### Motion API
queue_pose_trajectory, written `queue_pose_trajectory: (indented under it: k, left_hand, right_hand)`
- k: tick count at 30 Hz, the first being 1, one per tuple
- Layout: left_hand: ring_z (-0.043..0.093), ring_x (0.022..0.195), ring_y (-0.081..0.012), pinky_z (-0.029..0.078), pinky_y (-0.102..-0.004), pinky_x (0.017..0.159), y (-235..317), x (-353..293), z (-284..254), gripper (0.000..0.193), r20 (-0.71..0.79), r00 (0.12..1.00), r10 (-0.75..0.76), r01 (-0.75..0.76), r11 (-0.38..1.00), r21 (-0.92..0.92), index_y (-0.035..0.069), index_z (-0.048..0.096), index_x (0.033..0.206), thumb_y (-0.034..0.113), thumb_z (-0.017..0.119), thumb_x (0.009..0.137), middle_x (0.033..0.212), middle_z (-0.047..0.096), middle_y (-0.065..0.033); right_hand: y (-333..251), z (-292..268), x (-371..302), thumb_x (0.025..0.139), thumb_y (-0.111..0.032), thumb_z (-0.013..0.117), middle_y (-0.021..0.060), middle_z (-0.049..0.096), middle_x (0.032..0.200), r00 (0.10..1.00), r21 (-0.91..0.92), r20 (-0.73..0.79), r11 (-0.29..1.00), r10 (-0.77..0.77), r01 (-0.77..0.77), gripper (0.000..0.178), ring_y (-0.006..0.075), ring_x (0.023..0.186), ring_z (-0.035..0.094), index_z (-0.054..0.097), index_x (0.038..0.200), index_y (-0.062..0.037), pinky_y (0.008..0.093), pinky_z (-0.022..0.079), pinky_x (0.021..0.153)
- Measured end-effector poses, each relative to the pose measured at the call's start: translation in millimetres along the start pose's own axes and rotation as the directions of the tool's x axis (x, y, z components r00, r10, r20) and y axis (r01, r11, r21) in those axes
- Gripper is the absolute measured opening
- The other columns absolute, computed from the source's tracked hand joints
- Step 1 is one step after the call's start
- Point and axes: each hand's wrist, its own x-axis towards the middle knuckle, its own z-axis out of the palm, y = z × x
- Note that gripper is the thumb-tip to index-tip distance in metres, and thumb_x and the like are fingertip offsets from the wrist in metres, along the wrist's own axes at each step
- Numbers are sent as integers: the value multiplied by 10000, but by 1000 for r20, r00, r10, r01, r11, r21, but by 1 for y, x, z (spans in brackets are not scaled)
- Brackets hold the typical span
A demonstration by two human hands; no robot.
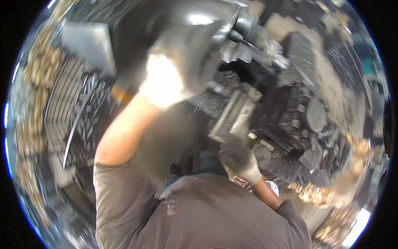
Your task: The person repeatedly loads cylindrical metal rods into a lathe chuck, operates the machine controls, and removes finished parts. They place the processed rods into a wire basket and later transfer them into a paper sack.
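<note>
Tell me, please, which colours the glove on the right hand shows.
The right glove is dark grey over the fingers and off-white toward the cuff; see the head view.

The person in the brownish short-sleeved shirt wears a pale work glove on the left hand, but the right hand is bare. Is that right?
Not quite: the right hand isn't bare. The head view shows it in a dirty white glove, dark at the fingers. The left hand does wear a pale work glove, as you say.
</note>
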Motion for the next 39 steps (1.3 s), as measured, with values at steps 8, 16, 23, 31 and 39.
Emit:
queue_pose_trajectory:
  k: [8, 16, 23, 31, 39]
  left_hand:
    - [729, 1100, -448, 607, -529, 890, 83, -443, -103, 445, 370, 101, -924, 871, 262, 416, 100, 643, 1399, 243, 665, 978, 1265, 737, -225]
    - [796, 1041, -306, 632, -424, 885, 620, -836, -205, 306, -215, -917, -337, 152, -791, 593, 63, 838, 1077, 218, 591, 984, 1126, 807, -161]
    - [761, 1132, -352, 615, -479, 967, 727, -876, -78, 242, 6, -949, -314, 297, -890, 345, 89, 840, 1094, 131, 670, 926, 1209, 784, -177]
    - [664, 1280, -373, 542, -500, 1059, 745, -848, -80, 425, -220, -821, 527, -451, -835, -315, 43, 662, 1391, 271, 574, 1043, 1408, 682, -200]
    - [613, 1353, -383, 542, -501, 1070, 838, -811, -130, 593, -263, -40, 964, -170, -266, -949, 3, 555, 1502, 428, 581, 1089, 1420, 649, -242]
  right_hand:
    - [-7, 70, 41, 986, -3, 704, 128, 802, 1046, 917, 28, 368, 983, 156, -179, 297, 152, 941, 757, 691, 1274, 67, 281, 601, 863]
    - [-47, 270, 25, 980, -72, 738, 170, 795, 1047, 646, -88, 760, 996, 71, -7, 357, 185, 919, 762, 681, 1295, 85, 311, 613, 839]
    - [-105, 449, -105, 936, -112, 749, 118, 801, 1039, 137, -99, 990, 801, 22, 590, 360, 142, 919, 754, 715, 1264, 32, 298, 601, 861]
    - [-123, 590, -212, 881, -217, 783, 173, 801, 995, -232, 195, 973, 582, -12, 789, 394, 262, 938, 795, 740, 1221, -22, 371, 609, 866]
    - [-245, 664, -284, 904, -132, 765, 129, 812, 1020, -434, 336, 901, 632, -1, 698, 335, 183, 911, 778, 759, 1216, -8, 310, 608, 866]
